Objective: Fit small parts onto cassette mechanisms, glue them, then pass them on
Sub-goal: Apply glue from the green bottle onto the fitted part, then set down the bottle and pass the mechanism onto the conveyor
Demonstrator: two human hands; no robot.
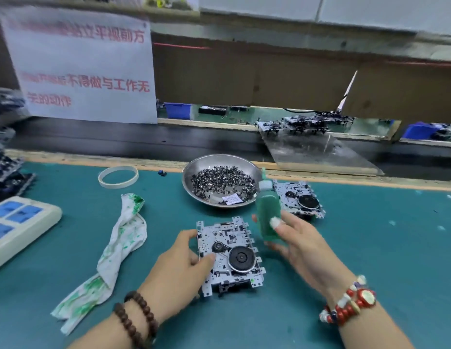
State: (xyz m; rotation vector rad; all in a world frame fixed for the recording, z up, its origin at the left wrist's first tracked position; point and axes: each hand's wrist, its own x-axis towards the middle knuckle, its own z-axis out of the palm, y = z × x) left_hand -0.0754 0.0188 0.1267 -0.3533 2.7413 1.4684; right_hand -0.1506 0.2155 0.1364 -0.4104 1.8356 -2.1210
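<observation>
A metal cassette mechanism (232, 255) with a black flywheel lies on the green mat in front of me. My left hand (179, 265) grips its left edge, thumb on top near the small black pulley. My right hand (297, 243) holds an upright bottle of green glue (267, 212) just right of the mechanism, its nozzle pointing up. Behind the bottle lies a second mechanism (300, 200). A steel bowl (194, 172) beyond holds several small dark metal parts and a white label.
A white rag stained green (118, 238) lies to the left, with a tape ring (118, 176) and a power strip (15, 222) further left. A black conveyor belt (118, 139) runs behind the mat, carrying more mechanisms (305, 122) on a clear sheet at the right.
</observation>
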